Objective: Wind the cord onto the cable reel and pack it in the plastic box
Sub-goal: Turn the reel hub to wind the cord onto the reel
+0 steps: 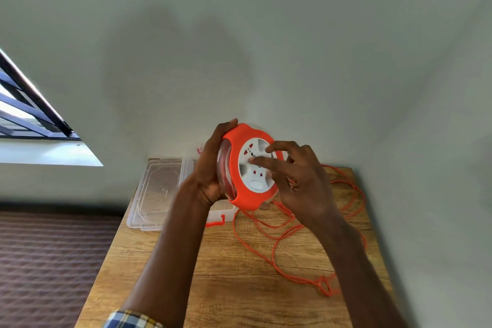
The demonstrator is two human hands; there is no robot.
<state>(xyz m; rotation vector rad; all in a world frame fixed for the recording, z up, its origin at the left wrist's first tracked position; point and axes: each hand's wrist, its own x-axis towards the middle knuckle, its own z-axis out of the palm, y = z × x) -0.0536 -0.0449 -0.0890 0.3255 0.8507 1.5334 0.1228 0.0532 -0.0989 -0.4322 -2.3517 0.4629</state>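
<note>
Wooden tabletop point(229, 287) with light grain, pushed against plain pale wall point(239, 34). Window point(24, 112) with dark bars at left (bright outside), white sill point(48, 153) under it. Brown quilted surface point(48, 261) lower left, beside tabletop; cannot tell if bed or mat.

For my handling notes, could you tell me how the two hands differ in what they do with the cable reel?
The left hand grips the cable reel by its orange rim; the right hand lays its fingers on the white socket face. The left curls round the edge; the right's forefinger is straighter. Both touch the reel, held above the wooden table.
</note>
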